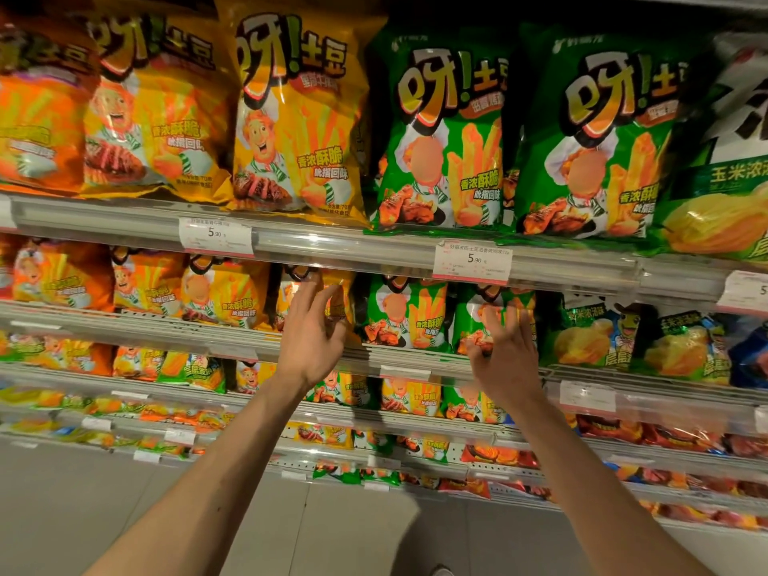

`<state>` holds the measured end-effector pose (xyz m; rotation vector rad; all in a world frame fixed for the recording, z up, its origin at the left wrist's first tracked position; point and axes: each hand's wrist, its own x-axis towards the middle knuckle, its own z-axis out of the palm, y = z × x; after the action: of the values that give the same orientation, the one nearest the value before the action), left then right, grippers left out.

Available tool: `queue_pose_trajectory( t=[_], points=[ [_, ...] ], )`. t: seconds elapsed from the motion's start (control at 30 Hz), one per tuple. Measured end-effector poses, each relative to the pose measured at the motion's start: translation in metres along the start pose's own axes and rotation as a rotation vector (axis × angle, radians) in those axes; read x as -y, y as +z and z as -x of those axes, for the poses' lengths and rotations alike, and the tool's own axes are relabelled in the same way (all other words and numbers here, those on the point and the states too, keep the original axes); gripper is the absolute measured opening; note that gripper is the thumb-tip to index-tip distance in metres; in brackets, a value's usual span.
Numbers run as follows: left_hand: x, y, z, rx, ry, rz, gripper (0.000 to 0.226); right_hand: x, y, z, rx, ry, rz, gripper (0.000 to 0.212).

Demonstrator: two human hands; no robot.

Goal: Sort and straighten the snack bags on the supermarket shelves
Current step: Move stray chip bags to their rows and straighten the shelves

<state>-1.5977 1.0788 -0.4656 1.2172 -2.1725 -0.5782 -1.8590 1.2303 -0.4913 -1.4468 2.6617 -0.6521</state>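
**Hands reach the second shelf, one on a yellow bag, one on a green bag**

Bags of potato snacks fill every shelf, and the ones being handled stand upright on the second shelf from the top, straight ahead of both raised arms. The left hand is spread, fingers loosely straight, its fingertips against the front of a yellow bag; it grasps nothing. The right hand has its fingers curled over the face of a green bag, seemingly pinching the foil, though the grip itself is hard to make out. Each bag's long axis runs up and down, with its top tucked under the shelf edge and price rail above, so any lift is likely to catch there. Between the hands stands another green bag, close beside both. Bigger yellow and green bags sit on the top shelf, well above the hands. To the right stand corn-flavoured bags.
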Motion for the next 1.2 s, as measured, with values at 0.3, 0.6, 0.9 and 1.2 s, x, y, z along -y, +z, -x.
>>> queue_pose_trajectory(
  t=[0.3, 0.6, 0.9, 1.2],
  points=[
    [0.003, -0.06, 0.038, -0.096, -0.169, 0.376, 0.032, 0.054, -0.026, 0.03, 0.015, 0.152, -0.53, 0.044],
    [0.042, -0.122, 0.115, -0.284, -0.346, 0.696, 0.014, 0.128, -0.007, 0.082, 0.232, 0.22, -0.811, 0.013],
    [0.066, -0.148, 0.168, -0.437, -0.5, 0.767, 0.011, 0.161, 0.008, 0.109, 0.367, 0.112, -0.935, 0.006],
    [0.066, -0.162, 0.185, -0.528, -0.641, 0.77, 0.03, 0.201, 0.035, 0.084, 0.572, 0.058, -1.001, 0.015]
  ],
)
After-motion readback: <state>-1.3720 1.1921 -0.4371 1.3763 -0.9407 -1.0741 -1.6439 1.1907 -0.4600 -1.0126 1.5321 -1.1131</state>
